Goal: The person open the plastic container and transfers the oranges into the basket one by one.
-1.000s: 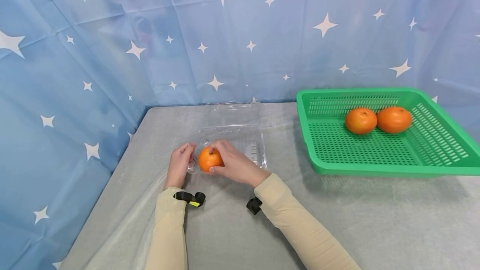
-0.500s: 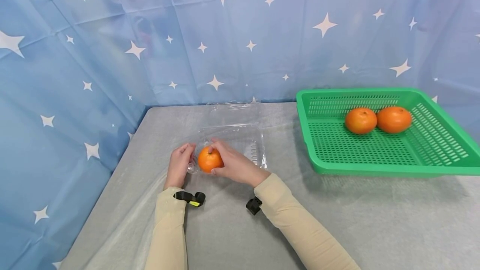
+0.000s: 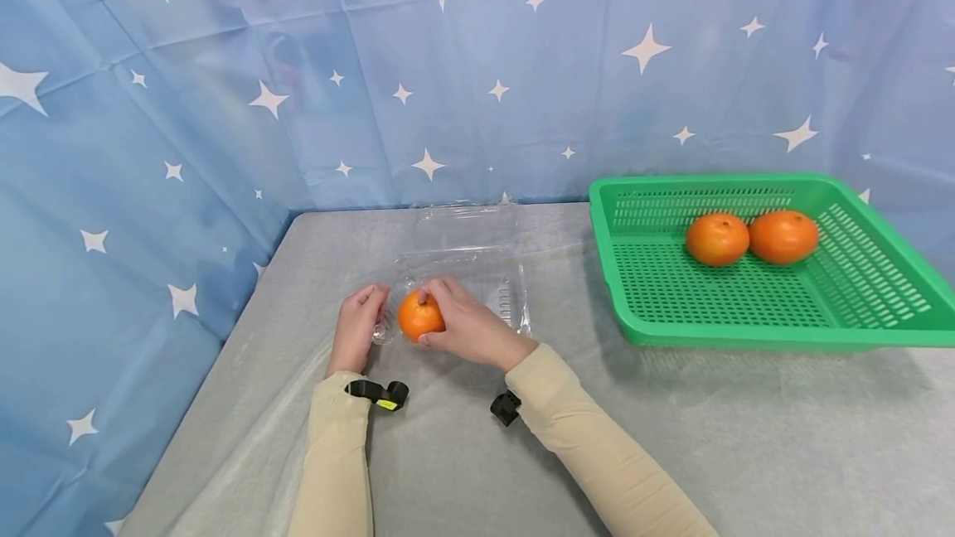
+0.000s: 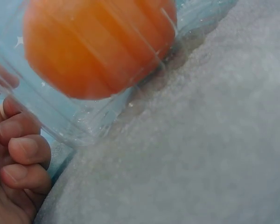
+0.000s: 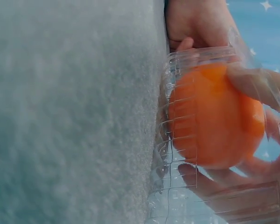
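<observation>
A clear plastic clamshell container lies on the table with its lid folded back toward the curtain. Inside its front left part is an orange, seen through the ribbed wall in both wrist views. My right hand grips this orange from above, thumb on the near side and fingers over the top and far side. At the container's left edge, my left hand pinches the rim. The left wrist view shows the curled fingers of that hand right beside the clear wall.
To the right stands a green perforated basket with two more oranges side by side in it. A grey cloth covers the table. Behind and to the left hangs a blue star-patterned curtain.
The orange and my right hand have shifted only slightly within the container. My left hand stays at the left rim.
</observation>
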### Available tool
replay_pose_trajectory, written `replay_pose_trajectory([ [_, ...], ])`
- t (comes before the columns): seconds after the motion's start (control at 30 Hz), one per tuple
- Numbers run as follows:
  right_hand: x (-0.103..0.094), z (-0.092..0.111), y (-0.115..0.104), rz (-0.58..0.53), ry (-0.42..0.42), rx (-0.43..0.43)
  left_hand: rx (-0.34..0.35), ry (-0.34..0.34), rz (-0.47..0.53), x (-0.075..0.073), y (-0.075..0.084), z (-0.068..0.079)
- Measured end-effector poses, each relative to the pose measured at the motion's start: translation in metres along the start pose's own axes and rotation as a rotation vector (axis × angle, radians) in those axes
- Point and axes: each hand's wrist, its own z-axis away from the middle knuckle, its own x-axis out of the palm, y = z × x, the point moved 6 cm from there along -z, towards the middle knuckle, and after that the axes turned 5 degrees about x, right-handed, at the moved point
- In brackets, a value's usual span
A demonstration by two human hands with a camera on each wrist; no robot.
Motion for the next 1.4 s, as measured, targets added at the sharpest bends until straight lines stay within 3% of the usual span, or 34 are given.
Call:
replay_pose_trajectory([
  [0.33, -0.008, 0.000, 0.000, 0.044, 0.057, -0.009, -0.010, -0.003, 0.011, 0.001, -0.003, -0.001],
  [0.67, -0.016, 0.000, 0.001, -0.004, 0.104, -0.051, -0.022, -0.024, 0.007, 0.004, -0.005, -0.003],
  [1.4, -0.037, 0.003, -0.003, -0.055, 0.108, -0.048, 0.003, -0.007, 0.001, 0.002, -0.006, -0.002],
])
